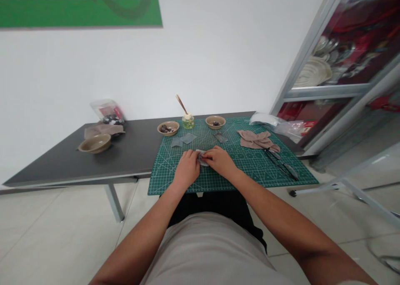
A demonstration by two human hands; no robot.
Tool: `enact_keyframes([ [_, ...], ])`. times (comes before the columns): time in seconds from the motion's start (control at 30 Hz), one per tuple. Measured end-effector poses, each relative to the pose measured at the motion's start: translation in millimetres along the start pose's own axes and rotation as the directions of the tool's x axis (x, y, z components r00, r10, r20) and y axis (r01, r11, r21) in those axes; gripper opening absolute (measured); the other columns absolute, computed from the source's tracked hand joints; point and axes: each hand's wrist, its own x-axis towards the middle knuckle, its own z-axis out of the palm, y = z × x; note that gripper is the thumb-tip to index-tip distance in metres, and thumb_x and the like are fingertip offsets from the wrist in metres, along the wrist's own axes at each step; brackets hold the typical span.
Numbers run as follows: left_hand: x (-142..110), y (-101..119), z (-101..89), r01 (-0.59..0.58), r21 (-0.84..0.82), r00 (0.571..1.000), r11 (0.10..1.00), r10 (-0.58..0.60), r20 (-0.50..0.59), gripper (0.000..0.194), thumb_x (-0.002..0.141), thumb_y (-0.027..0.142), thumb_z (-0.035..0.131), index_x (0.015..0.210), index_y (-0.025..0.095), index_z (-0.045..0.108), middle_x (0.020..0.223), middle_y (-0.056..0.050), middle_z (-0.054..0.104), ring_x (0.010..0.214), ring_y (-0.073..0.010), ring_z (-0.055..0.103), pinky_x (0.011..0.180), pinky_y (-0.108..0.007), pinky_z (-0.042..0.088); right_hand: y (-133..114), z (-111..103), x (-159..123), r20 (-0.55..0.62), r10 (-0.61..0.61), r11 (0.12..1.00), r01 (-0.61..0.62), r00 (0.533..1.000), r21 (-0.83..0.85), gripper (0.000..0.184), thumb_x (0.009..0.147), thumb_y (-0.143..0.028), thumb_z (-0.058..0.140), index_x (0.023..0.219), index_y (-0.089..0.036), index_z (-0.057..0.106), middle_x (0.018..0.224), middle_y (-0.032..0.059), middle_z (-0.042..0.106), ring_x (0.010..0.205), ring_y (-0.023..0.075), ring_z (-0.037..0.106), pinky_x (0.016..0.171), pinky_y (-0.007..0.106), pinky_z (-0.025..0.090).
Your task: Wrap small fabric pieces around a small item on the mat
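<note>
My left hand [188, 165] and my right hand [220, 161] meet near the front of a green cutting mat [168, 174]. Between their fingertips is a small greyish see-through bag [202, 162], pinched from both sides; its contents are partly hidden by the fingers. Just beyond my hands lie flat see-through bags [188, 138] on the left and a small bag with dark bits [220, 137] on the right. Behind them stand a left tan bowl [168, 134] with dark lumps and a right tan bowl [215, 126] with a few dark pieces.
A glass jar with sticks [188, 122] stands between the bowls. To the right lie a brown cloth [254, 140], black-framed glasses [283, 165] and plastic packaging [281, 124]. Another tan bowl [95, 145], a cloth and a clear bag [108, 112] sit at left.
</note>
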Motion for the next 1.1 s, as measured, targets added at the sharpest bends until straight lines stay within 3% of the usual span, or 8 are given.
enact_keyframes([
  [0.13, -0.6, -0.2, 2.6, 0.001, 0.001, 0.999, 1.0, -0.001, -0.036, 0.026, 0.087, 0.013, 0.046, 0.108, 0.016, 0.061, 0.117, -0.012, 0.058, 0.111, -0.0252, 0.051, 0.1, -0.041, 0.045, -1.0, 3.0, 2.3, -0.025, -0.02, 1.0, 0.02, 0.999, 0.007, 0.012, 0.087, -0.021, 0.064, 0.084, -0.022, 0.076, 0.088, 0.0015, 0.075, 0.081, 0.0175, 0.057, 0.082, 0.033, 0.039],
  [0.27, -0.3, 0.3, 1.3, 0.007, -0.017, 1.0, 1.0, -0.007, 0.007, 0.027, 0.087, 0.012, 0.045, 0.106, 0.013, 0.064, 0.114, -0.011, 0.061, 0.109, -0.0241, 0.053, 0.1, -0.04, 0.046, -1.4, 5.8, 2.7, -0.023, -0.091, 0.995, 0.092, 0.996, 0.029, 0.012, 0.087, -0.023, 0.065, 0.086, -0.022, 0.077, 0.091, 0.002, 0.076, 0.083, 0.0177, 0.056, 0.084, 0.034, 0.038],
  [0.47, 2.0, 0.3, -0.6, 0.019, -0.024, 1.0, 1.0, -0.019, 0.018, 0.027, 0.086, 0.01, 0.044, 0.103, 0.014, 0.064, 0.115, -0.011, 0.062, 0.11, -0.0242, 0.052, 0.1, -0.041, 0.046, -4.6, 3.2, 7.5, -0.021, -0.025, 1.0, 0.025, 0.999, -0.017, 0.013, 0.087, -0.023, 0.065, 0.081, -0.021, 0.077, 0.085, 0.003, 0.075, 0.08, 0.0178, 0.055, 0.082, 0.034, 0.037],
  [0.93, 2.1, 0.2, -0.1, 0.048, -0.041, 0.999, 0.998, -0.047, 0.016, 0.026, 0.085, 0.01, 0.044, 0.102, 0.014, 0.063, 0.113, -0.012, 0.061, 0.109, -0.0242, 0.052, 0.098, -0.04, 0.046, -1.4, 1.2, 1.9, -0.004, -0.055, 0.998, 0.055, 0.998, 0.002, 0.012, 0.086, -0.024, 0.066, 0.085, -0.023, 0.078, 0.09, 0.0028, 0.075, 0.083, 0.0186, 0.054, 0.082, 0.035, 0.037],
  [1.1, 2.2, -1.3, 1.2, 0.042, -0.022, 0.999, 0.999, -0.041, 0.012, 0.026, 0.085, 0.009, 0.044, 0.102, 0.013, 0.063, 0.114, -0.012, 0.061, 0.108, -0.0246, 0.052, 0.098, -0.04, 0.045, 4.4, -1.3, 1.2, 0.004, 0.019, 1.0, -0.019, 1.0, 0.012, 0.011, 0.085, -0.026, 0.068, 0.085, -0.025, 0.078, 0.087, 0.0017, 0.076, 0.084, 0.0202, 0.051, 0.079, 0.034, 0.039],
])
